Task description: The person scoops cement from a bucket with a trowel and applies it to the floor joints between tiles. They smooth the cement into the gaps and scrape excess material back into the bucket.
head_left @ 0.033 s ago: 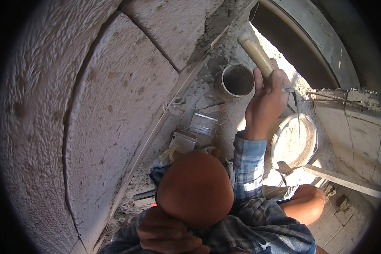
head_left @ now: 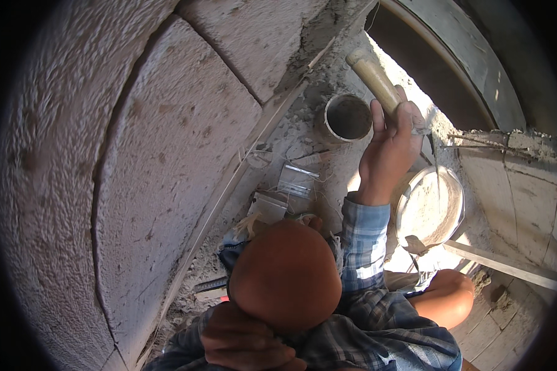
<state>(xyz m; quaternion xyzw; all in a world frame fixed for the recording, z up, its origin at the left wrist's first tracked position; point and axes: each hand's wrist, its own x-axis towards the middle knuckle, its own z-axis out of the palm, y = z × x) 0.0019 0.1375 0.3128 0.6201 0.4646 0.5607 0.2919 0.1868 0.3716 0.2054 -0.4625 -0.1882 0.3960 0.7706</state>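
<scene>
My right hand point(head_left: 393, 145) is wrapped round the thick wooden handle of a trowel point(head_left: 374, 80), held out ahead of me to the right. The trowel's thin blade, seen nearly edge-on, points down over a round bucket point(head_left: 402, 216) with pale, wet-looking material in it. A small metal blade point(head_left: 416, 245) sits at the bucket's near rim; its kind is hard to tell. Low in the picture, my left hand point(head_left: 247, 340) rests closed against my bent knee point(head_left: 284, 275), its fingers curled and its palm hidden.
A rough grey block wall point(head_left: 179, 123) fills the left, with a string point(head_left: 254, 145) along its base. An open cylindrical container point(head_left: 348, 119) stands ahead. Shiny metal pieces point(head_left: 296, 180) lie on the dusty floor. A wooden strip point(head_left: 504, 264) juts from the right beneath a low wall point(head_left: 507, 179).
</scene>
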